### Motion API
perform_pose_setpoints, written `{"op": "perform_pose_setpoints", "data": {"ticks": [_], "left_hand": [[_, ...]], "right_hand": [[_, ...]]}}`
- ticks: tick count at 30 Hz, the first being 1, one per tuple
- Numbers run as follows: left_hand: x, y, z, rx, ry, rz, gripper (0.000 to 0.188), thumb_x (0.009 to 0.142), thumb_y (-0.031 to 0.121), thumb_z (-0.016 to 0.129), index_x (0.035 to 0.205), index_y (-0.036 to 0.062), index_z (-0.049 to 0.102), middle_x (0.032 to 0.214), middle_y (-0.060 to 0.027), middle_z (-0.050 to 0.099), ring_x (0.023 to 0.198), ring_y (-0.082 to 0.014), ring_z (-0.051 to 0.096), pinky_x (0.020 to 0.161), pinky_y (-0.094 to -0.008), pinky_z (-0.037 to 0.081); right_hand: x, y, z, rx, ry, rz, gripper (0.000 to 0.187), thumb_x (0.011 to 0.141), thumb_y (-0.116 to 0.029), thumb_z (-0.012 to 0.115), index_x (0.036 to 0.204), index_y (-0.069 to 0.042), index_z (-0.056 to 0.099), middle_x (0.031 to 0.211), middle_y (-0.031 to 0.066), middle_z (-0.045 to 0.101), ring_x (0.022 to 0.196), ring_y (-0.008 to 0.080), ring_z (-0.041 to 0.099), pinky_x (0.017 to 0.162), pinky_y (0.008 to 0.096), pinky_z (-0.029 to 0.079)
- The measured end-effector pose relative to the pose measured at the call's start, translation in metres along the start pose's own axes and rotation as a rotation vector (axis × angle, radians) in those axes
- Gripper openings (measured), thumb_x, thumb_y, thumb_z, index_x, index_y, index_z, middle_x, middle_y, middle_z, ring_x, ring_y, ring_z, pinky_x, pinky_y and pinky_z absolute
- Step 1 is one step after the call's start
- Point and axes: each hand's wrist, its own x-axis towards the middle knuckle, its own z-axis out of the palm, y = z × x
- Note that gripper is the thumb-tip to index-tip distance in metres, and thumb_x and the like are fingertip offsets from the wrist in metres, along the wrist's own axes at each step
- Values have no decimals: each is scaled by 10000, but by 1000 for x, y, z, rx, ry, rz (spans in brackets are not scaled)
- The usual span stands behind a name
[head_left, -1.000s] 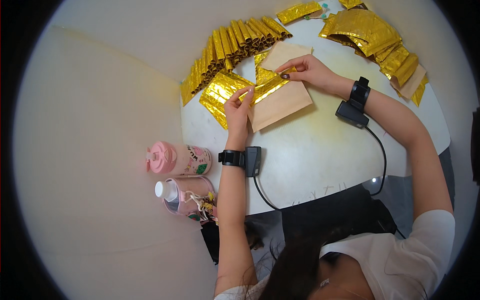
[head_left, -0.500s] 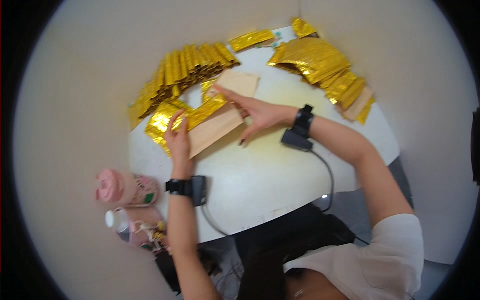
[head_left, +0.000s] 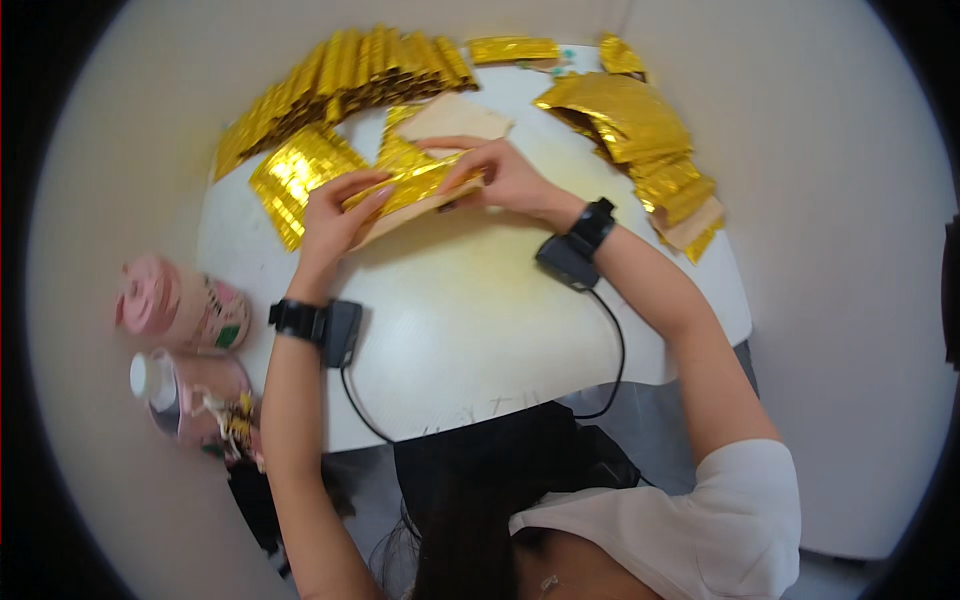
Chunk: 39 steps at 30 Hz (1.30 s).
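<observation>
A sheet of gold foil paper (head_left: 418, 183) with a tan back is partly folded or rolled over, its gold band lying above a narrow tan strip. My left hand (head_left: 335, 212) grips its left end, thumb and fingers bent around the edge. At the other end my right hand (head_left: 508, 186) pinches the paper between thumb and fingers. Just beyond lies a tan sheet (head_left: 455, 118), tan side up, partly behind my right fingers. Flat gold sheets (head_left: 300, 172) with a square pattern rest beside my left hand.
Several gold paper rolls (head_left: 370, 65) line the far left table edge. A fanned pile of gold paper (head_left: 640, 125) lies at the right, with a gold strip (head_left: 512, 50) at the back. A pink cup (head_left: 185, 305) and a white-capped bottle (head_left: 195, 395) stand left. Cables hang from both wristbands.
The paper's tan part has narrowed as the gold band turned over toward me. My right hand has closed from a spread position onto the paper's right end. The whole view has shifted.
</observation>
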Motion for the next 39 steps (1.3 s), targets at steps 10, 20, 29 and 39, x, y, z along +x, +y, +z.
{"op": "perform_pose_setpoints", "data": {"ticks": [10, 20, 29, 39], "left_hand": [[-3, -1, -2, -169, 66, -42, 241, 838, 98, 680, 1057, 9, 634, 971, -60, 673, 890, -83, 613, 786, -206, 476], [4, -11, -1, 22, 187, 87, 232, 884, 170, 638, 1064, 24, 649, 963, -30, 676, 833, -52, 595, 757, -188, 458], [1, -7, 2, -88, 103, -10, 276, 845, 223, 685, 1075, 72, 658, 873, -24, 675, 794, -67, 594, 716, -224, 466], [-2, -6, 8, 43, -4, 10, 363, 785, 236, 750, 1071, 37, 648, 875, -81, 691, 781, -79, 621, 710, -214, 484]], "right_hand": [[-4, 0, 5, 203, 62, 216, 259, 769, -41, 676, 1025, -2, 675, 1437, 111, 363, 1148, 203, 523, 965, 341, 420], [-2, 8, 3, 23, 61, 269, 121, 847, -144, 661, 912, -47, 630, 852, -33, 609, 986, 79, 548, 926, 257, 409], [-1, 3, 11, 194, 246, 457, 185, 858, -105, 656, 1017, -13, 639, 929, 7, 659, 804, 61, 619, 726, 181, 494], [0, 0, 13, 53, 206, 296, 401, 797, -64, 704, 1164, -1, 555, 1016, 84, 661, 867, 95, 619, 765, 227, 492]]}}
